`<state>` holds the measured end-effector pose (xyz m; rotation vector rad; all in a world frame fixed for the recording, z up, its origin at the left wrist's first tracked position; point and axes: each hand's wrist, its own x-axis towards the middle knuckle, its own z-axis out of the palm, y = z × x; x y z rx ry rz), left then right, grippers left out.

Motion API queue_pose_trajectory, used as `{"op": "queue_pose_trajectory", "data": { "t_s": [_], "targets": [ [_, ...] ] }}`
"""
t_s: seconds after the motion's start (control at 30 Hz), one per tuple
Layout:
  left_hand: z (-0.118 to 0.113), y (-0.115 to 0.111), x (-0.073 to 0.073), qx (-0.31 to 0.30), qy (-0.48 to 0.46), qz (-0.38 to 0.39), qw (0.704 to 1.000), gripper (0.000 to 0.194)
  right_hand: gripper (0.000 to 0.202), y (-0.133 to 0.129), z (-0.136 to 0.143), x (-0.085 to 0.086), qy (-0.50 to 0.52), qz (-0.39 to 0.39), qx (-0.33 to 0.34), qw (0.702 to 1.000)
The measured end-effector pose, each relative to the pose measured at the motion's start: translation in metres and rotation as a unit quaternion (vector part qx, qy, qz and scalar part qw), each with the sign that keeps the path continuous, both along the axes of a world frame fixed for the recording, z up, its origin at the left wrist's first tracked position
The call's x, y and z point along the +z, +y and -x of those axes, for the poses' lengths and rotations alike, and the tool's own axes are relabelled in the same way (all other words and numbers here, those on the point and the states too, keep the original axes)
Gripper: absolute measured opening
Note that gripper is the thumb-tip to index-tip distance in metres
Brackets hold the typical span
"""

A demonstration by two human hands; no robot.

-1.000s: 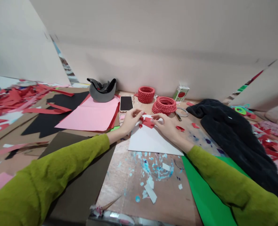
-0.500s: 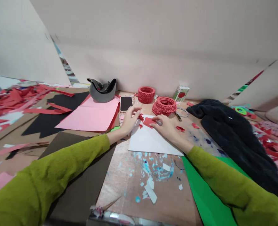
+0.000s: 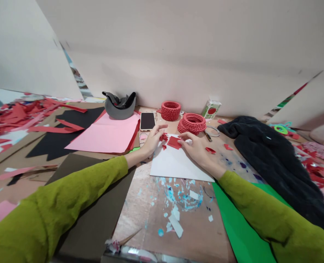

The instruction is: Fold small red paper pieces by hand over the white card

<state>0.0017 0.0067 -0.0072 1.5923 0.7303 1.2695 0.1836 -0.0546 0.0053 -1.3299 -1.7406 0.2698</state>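
A white board (image 3: 175, 164) lies on the table before me. On it are a small red paper square (image 3: 174, 142), a little cluster of folded red paper bits (image 3: 163, 137) and a tiny separate scrap. My left hand (image 3: 153, 141) is beside the cluster, its fingers apart and curved around the far side. At the right edge of the square, my right hand (image 3: 192, 145) has thumb and forefinger parted, touching or nearly touching the paper. Behind the board stand two rings of folded red paper: one upright ring (image 3: 170, 110) and a looser, tilted stack (image 3: 192, 123).
A phone (image 3: 147, 121), a grey cap (image 3: 120, 106) and pink paper (image 3: 107, 133) are at the back left. Scissors (image 3: 208, 135), a small box (image 3: 211, 109) and dark cloth (image 3: 271, 153) lie to the right. Green card (image 3: 244, 219) is under my right forearm.
My right fingertips have drawn back slightly to the right, so more of the red square shows. The left fingers have shifted a little, showing more of the cluster.
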Motion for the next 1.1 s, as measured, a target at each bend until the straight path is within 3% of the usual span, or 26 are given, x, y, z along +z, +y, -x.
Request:
{"op": "queue_pose_trajectory", "data": {
  "t_s": [0.1, 0.2, 0.57, 0.8, 0.93, 1.1],
  "targets": [
    [0.002, -0.005, 0.004, 0.010, 0.048, -0.072, 0.996, 0.028, 0.014, -0.001, 0.000, 0.000, 0.031, -0.014, 0.020, 0.999],
    [0.003, -0.009, 0.006, -0.020, 0.093, -0.097, 0.991, 0.030, 0.015, -0.001, 0.000, -0.001, 0.049, -0.036, 0.035, 0.998],
    [-0.001, -0.019, 0.011, -0.140, 0.039, 0.003, 0.989, 0.030, 0.007, -0.005, 0.002, 0.004, 0.040, -0.094, 0.078, 0.992],
    [-0.001, -0.016, 0.010, -0.104, 0.054, -0.009, 0.993, 0.030, 0.019, -0.006, 0.002, 0.007, 0.048, -0.040, 0.077, 0.995],
    [-0.001, -0.013, 0.008, -0.105, 0.052, -0.014, 0.993, 0.028, 0.024, -0.002, 0.000, 0.004, 0.059, 0.007, 0.073, 0.996],
    [0.000, -0.012, 0.006, -0.142, 0.059, 0.024, 0.988, 0.034, 0.025, 0.001, -0.001, 0.001, 0.068, 0.008, 0.072, 0.995]
  ]
}}
